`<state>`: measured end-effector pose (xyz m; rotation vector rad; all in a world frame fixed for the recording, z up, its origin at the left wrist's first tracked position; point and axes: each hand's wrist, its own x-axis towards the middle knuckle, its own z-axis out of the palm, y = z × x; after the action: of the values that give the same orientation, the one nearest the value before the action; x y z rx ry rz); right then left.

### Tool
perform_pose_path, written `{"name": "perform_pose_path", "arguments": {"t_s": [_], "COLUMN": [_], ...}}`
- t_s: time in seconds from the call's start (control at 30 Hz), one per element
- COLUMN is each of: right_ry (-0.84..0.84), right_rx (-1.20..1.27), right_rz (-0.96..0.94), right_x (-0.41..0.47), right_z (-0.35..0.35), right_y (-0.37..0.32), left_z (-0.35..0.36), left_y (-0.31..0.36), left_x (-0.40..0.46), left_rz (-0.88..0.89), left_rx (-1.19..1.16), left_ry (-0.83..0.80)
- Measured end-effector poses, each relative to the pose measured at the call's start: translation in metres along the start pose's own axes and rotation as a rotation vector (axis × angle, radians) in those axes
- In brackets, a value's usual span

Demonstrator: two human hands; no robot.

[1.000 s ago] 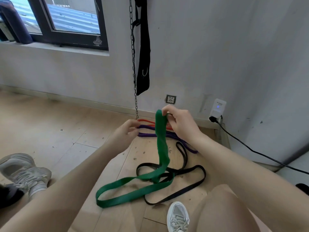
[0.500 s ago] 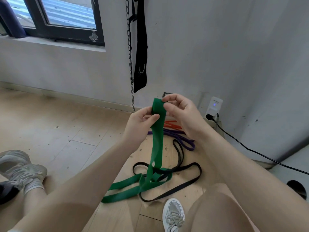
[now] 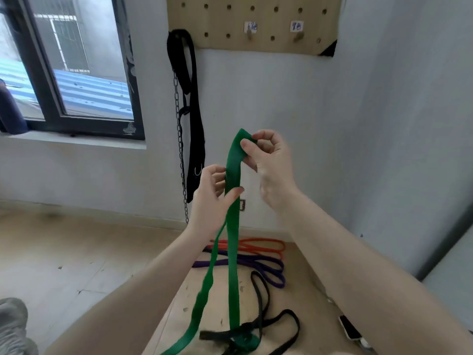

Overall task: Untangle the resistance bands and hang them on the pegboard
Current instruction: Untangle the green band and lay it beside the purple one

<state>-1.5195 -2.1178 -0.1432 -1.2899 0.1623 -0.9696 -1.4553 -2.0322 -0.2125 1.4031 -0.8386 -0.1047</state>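
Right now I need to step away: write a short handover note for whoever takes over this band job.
Right hand: pinching the top fold of the green band.
Left hand: gripping the same band lower down.
The green band's lower end is tangled with the black band on the floor.
Orange band and purple band lie near the wall.
Pegboard: both visible pegs bare.
Done: nothing hung.
Left: free green from black, hang all four.

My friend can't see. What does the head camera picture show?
Two hands, left hand and right hand, lift a green band still snagged with a black band on the floor. Orange and purple bands lie behind, below a pegboard.
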Motion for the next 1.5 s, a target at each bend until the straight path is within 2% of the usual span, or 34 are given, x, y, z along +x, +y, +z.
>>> {"name": "perform_pose_path", "arguments": {"t_s": [0.1, 0.17, 0.27, 0.37, 0.43, 0.63, 0.7, 0.87, 1.0, 1.1, 1.2, 1.27, 1.33, 1.4, 1.5], "right_ry": [-0.014, -0.078, -0.13, -0.222, -0.274, -0.415, -0.361, -0.096, -0.084, -0.109, -0.036, 0.059, 0.131, 0.141, 0.084], "right_rx": [0.144, 0.188, -0.005, -0.188, -0.171, -0.136, -0.156, -0.475, -0.641, -0.61, -0.469, -0.364, -0.279, -0.292, -0.313], "right_rz": [-0.009, -0.017, 0.005, 0.163, 0.236, 0.191, 0.198, 0.08, 0.043, 0.168, 0.319, 0.416, 0.521, 0.597, 0.642], "right_x": [0.019, 0.029, 0.027, -0.001, -0.018, -0.028, -0.031, -0.037, -0.035, -0.035, -0.039, -0.046, -0.054, -0.07, -0.094], "right_z": [0.01, 0.01, -0.003, -0.023, -0.031, -0.022, -0.016, -0.013, -0.021, -0.027, -0.034, -0.038, -0.04, -0.043, -0.046], "right_y": [-0.026, -0.037, -0.025, 0.021, 0.043, 0.054, 0.058, 0.066, 0.067, 0.07, 0.081, 0.094, 0.114, 0.139, 0.169], "left_z": [0.0, 0.0, 0.0, 0.002, 0.004, 0.0, -0.003, -0.015, -0.027, -0.032, -0.028, -0.022, -0.016, -0.012, -0.011], "left_y": [0.028, 0.044, 0.059, 0.068, 0.073, 0.078, 0.076, 0.059, 0.037, 0.01, -0.031, -0.063, -0.092, -0.117, -0.138], "left_x": [0.028, 0.04, 0.053, 0.06, 0.062, 0.061, 0.06, 0.062, 0.06, 0.055, 0.025, -0.014, -0.055, -0.086, -0.114], "left_rz": [0.104, 0.113, 0.059, -0.004, -0.012, -0.07, -0.103, -0.135, -0.205, -0.365, -0.616, -0.6, -0.566, -0.573, -0.588], "left_rx": [0.009, -0.023, -0.148, -0.268, -0.301, -0.408, -0.447, -0.439, -0.378, -0.37, -0.062, 0.083, 0.074, 0.025, -0.049], "left_ry": [0.014, 0.037, 0.08, 0.056, 0.022, 0.033, 0.022, 0.032, 0.109, 0.064, -0.133, -0.191, -0.23, -0.187, 0.003]}}
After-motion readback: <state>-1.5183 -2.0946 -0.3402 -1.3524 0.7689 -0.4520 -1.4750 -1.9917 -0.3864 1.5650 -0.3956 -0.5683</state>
